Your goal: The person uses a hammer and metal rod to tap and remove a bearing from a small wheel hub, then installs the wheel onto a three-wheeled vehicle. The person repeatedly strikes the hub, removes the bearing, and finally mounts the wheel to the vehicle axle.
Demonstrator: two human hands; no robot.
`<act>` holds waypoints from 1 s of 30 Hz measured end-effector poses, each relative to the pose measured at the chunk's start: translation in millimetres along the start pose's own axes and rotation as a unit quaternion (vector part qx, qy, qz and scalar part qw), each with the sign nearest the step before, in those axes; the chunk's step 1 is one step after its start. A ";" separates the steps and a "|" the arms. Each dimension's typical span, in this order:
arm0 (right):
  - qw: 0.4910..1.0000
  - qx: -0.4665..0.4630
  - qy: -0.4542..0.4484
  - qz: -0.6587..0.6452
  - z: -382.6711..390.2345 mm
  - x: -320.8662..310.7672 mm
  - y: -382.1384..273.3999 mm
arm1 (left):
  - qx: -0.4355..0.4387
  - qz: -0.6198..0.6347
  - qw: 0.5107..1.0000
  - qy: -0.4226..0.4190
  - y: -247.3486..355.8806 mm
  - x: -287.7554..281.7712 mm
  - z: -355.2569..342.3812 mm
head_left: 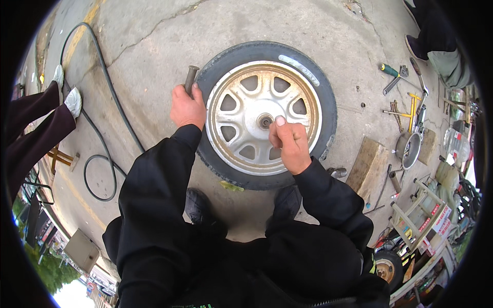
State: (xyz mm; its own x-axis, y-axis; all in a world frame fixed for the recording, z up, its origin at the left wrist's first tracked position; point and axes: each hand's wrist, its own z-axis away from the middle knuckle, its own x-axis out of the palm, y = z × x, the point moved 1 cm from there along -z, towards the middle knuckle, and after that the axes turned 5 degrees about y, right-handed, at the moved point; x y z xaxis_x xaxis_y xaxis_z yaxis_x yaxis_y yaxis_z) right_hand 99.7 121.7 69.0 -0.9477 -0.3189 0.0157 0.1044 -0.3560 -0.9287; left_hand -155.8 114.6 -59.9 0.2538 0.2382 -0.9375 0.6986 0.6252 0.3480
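A motorcycle-style wheel lies flat before me, its black tyre (328, 102) around a silver cast rim (246, 105) stained with brown rust. In its centre sits the round hub bore (265, 121), with a dark ring inside. My left hand (187, 107) is closed around a short metal rod with a flared end (191, 77), held upright at the tyre's left side. My right hand (290, 145) is over the rim just right of the hub, fingers curled and thumb toward the bore. Whatever those fingers may pinch is hidden.
At right lie a green-handled screwdriver (389, 70), a yellow-handled tool (412, 110), a metal pot (408, 149) and a wooden block (367, 164). A metal socket-like piece (337, 172) is near the tyre. A black hose (105, 77) loops at left. Two people's legs show at the sides.
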 end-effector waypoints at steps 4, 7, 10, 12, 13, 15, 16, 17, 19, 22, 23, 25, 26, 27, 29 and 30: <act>0.997 0.029 0.022 0.072 -3.2 11.5 -7.4 | 0.004 0.008 1.000 0.003 0.0 1.2 -0.8; 0.996 0.012 0.059 0.061 -21.5 16.1 -2.2 | 0.003 0.009 1.000 0.013 -1.1 0.3 0.5; 0.992 -0.009 0.036 0.124 -21.7 22.9 8.0 | 0.000 0.033 0.999 0.001 -1.1 1.7 1.6; 0.992 -0.027 0.037 0.120 -18.4 26.7 12.5 | 0.009 0.042 0.999 0.021 -1.0 1.6 1.8; 0.993 -0.008 0.053 0.101 -18.7 27.4 13.6 | 0.009 0.040 0.999 0.019 -1.2 1.7 2.0; 0.991 0.029 0.085 0.103 -18.6 27.5 12.6 | 0.018 0.033 0.999 0.022 -1.1 1.7 1.1; 0.993 0.005 0.067 0.092 -19.0 27.1 10.2 | 0.013 0.043 0.999 0.023 -1.2 1.7 0.5; 0.995 -0.011 0.050 0.083 -19.1 27.1 7.7 | 0.009 0.048 0.999 0.021 -1.7 1.4 0.6; 0.997 -0.023 0.036 0.072 -15.4 25.5 3.7 | 0.005 0.045 0.999 -0.002 -2.5 1.2 0.9; 0.992 -0.084 0.059 -0.069 -8.6 21.8 3.3 | 0.027 0.019 0.999 0.026 -2.4 1.5 1.3; 0.992 -0.098 0.053 -0.056 -8.6 24.0 6.5 | 0.032 0.020 0.999 0.033 -2.7 1.7 1.3; 0.996 -0.014 0.080 0.027 -11.4 22.5 14.5 | 0.019 0.033 0.999 0.028 -2.3 3.6 0.2; 0.995 -0.030 0.082 0.044 -11.9 21.1 17.1 | 0.012 0.039 0.999 0.024 -2.5 3.9 1.7; 0.997 -0.018 0.069 -0.013 -16.7 19.6 20.3 | 0.008 0.040 0.999 0.010 -3.0 4.4 0.2; 0.995 0.011 0.096 -0.024 -15.2 11.3 23.4 | 0.022 0.052 0.998 0.016 -3.3 4.1 0.2; 0.994 0.000 0.099 -0.049 -11.3 8.3 24.0 | 0.032 0.059 0.997 0.028 -3.8 3.0 1.2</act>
State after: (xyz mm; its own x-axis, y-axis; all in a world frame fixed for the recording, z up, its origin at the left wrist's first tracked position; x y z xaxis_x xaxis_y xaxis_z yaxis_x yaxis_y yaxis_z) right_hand 90.8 120.4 42.6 -0.9941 -0.1036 0.0333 0.0083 -0.3768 -0.9263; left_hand -156.8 112.0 -64.1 0.3007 0.3494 -0.8874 0.7076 0.5421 0.4532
